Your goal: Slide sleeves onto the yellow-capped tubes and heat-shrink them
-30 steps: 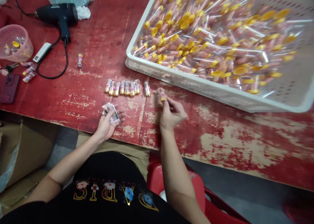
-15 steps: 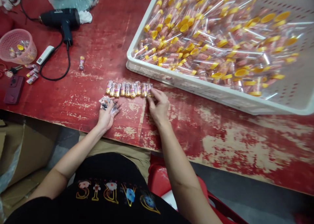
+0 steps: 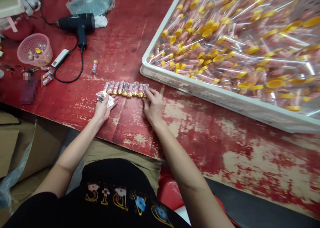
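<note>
My left hand [image 3: 102, 108], palm up with its fingers partly curled, holds several small printed plastic labels [image 3: 108, 100] under the thumb. Just beyond it, a row of small clear tubes [image 3: 125, 88] with yellow ends and printed labels lies side by side on the red table [image 3: 130, 121]. At the row's right end, my right hand [image 3: 153, 106] has its thumb and fingers closed about the last tube [image 3: 145, 90]; the fingers partly hide it. One more small tube [image 3: 94, 67] stands apart behind the row.
A white plastic crate [image 3: 200, 94] of larger clear tubes with yellow caps fills the right. At the left are a black heat gun [image 3: 76, 23] with its cord, a pink basket [image 3: 35, 51] of small items, a white stick-like device [image 3: 60, 58] and several loose small tubes [image 3: 47, 78].
The row of tubes has slid left along the table, with my right hand at its right end. My left hand has also moved left, still holding the labels. The camera view has shifted.
</note>
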`<control>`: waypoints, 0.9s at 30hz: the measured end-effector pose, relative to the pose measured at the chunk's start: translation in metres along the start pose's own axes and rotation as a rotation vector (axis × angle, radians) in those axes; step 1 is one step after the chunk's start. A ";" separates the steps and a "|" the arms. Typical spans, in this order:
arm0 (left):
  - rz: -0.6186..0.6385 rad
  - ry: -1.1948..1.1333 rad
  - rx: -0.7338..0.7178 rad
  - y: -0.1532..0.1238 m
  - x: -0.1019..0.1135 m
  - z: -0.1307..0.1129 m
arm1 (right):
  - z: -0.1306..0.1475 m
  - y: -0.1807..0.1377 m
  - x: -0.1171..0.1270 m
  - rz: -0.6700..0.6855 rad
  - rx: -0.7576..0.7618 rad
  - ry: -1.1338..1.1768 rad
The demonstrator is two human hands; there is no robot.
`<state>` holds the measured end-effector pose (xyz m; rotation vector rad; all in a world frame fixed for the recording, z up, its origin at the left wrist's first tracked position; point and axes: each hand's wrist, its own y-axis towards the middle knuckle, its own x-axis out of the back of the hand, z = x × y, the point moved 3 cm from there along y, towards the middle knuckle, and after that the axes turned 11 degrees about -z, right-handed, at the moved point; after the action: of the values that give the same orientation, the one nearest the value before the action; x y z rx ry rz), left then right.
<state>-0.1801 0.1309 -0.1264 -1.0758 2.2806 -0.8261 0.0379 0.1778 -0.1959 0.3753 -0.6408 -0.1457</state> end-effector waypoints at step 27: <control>-0.115 -0.125 -0.103 0.014 0.052 -0.029 | -0.057 0.053 0.022 -0.089 0.074 -0.162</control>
<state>-0.2356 0.1054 -0.1244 -1.2780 2.1934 -0.6714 0.0910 0.2376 -0.2049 0.4673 -0.7907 -0.2396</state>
